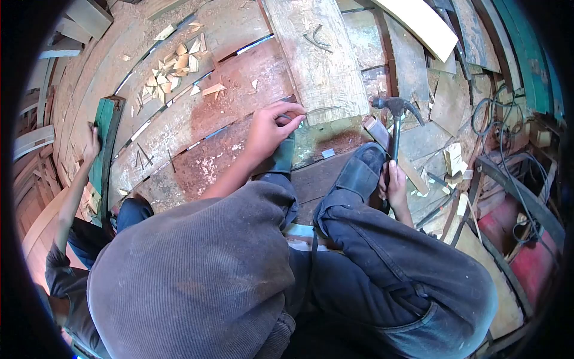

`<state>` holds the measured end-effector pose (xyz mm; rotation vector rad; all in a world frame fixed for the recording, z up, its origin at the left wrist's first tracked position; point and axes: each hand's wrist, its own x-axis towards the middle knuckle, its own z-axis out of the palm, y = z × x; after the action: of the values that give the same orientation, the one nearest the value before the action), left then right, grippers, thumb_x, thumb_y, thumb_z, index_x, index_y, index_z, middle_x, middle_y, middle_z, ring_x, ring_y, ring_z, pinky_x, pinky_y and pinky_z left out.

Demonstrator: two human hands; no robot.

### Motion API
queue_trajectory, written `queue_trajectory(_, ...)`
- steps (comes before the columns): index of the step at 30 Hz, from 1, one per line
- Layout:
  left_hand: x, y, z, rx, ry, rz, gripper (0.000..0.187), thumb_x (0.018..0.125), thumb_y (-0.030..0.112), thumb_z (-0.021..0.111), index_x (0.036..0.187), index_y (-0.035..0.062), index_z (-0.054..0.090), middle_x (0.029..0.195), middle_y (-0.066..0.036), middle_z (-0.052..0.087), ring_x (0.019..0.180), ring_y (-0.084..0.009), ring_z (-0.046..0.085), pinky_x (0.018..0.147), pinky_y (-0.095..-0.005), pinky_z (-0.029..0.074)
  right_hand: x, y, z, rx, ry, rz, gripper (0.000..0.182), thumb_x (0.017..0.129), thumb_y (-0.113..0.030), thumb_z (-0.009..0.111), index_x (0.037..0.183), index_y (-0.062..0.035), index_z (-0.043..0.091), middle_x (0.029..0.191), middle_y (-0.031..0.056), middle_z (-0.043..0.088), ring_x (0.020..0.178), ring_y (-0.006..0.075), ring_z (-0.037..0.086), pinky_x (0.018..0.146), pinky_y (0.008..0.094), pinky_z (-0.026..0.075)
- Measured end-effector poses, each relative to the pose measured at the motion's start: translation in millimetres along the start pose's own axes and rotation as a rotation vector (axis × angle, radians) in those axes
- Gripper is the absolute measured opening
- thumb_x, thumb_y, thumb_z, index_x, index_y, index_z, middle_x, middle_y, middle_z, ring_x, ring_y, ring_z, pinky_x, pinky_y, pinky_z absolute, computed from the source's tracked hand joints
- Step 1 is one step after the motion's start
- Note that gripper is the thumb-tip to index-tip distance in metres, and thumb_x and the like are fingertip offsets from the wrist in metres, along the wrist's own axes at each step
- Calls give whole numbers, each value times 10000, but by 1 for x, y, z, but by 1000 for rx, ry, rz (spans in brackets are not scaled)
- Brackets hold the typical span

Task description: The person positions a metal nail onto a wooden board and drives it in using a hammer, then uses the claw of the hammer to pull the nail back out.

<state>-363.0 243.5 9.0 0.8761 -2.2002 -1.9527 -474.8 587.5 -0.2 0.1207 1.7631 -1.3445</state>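
Ribbed dark cloth (191,263) up close, pinching thin nail-like piece (324,109) in left hand (270,131), grasping hammer (396,128) in right hand (395,185)

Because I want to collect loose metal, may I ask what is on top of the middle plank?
On the plank lie bent, dark, thin pieces, perhaps nails. A thin rod in the left hand reaches over its near end. Whatever is underneath is covered.

Loose wood chips (182,62), a green-sided beam (106,125)
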Motion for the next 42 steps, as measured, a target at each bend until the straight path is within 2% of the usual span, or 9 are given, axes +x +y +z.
queue_trajectory(5,1,-4,1,1,0,21,168,842,7,723,1010,-4,719,968,-68,691,813,-100,667,711,-243,575,-5,1,7,-79,60,-51,374,1061,-397,387,856,-92,462,513,-13,389,366,94,361,345,249,287)
queue_trajectory(8,1,-4,1,-23,4,36,166,842,-4,718,1009,-4,720,973,-69,689,817,-98,663,721,-241,576,-17,14,15,-159,132,-136,315,1052,-313,450,861,-69,507,561,-28,424,455,78,400,422,250,320)
queue_trajectory(9,1,-6,2,-24,10,48,165,843,-7,716,1008,-5,721,972,-69,689,820,-97,662,723,-240,576,-27,7,20,-348,158,-288,295,1035,-305,480,921,-39,540,589,-5,469,512,89,449,467,266,345)
queue_trajectory(12,0,-8,2,-33,15,64,152,852,-1,714,1004,-17,716,987,-66,682,838,-93,655,730,-229,563,-44,3,18,-377,43,-278,286,1020,-291,503,962,-15,548,600,51,492,528,128,481,483,300,370)
queue_trajectory(13,0,-8,3,-38,13,69,148,857,3,714,1002,-23,714,995,-64,679,846,-91,652,733,-223,556,-44,-1,17,-497,8,-378,243,1005,-257,534,1000,-15,551,595,130,499,501,246,541,493,369,407)
queue_trajectory(17,1,-13,3,-30,20,73,159,831,-13,720,989,-7,721,962,-63,682,831,-86,648,706,-236,570,-49,-49,40,-641,-64,-317,215,970,-230,596,1032,-31,543,690,224,572,673,446,617,561,450,447)
queue_trajectory(21,0,-16,2,-46,18,74,156,825,-20,722,980,-8,718,950,-55,671,828,-83,643,713,-229,564,-43,-62,53,-679,-126,-409,231,984,-245,579,1064,-35,523,701,233,588,692,454,623,578,463,459)
queue_trajectory(29,1,-21,3,-140,1,51,171,825,-36,718,995,-14,710,1015,-50,658,886,-91,646,756,-225,568,-47,-61,65,-733,-124,-309,251,985,-266,579,1063,-35,516,739,268,607,748,499,613,603,498,467)
queue_trajectory(42,-1,-22,3,-171,-5,73,149,838,-25,709,986,-12,710,999,-43,660,880,-83,628,742,-217,537,-55,-53,66,-734,-90,-478,234,975,-236,584,1096,-46,525,720,228,587,676,450,615,594,485,453)
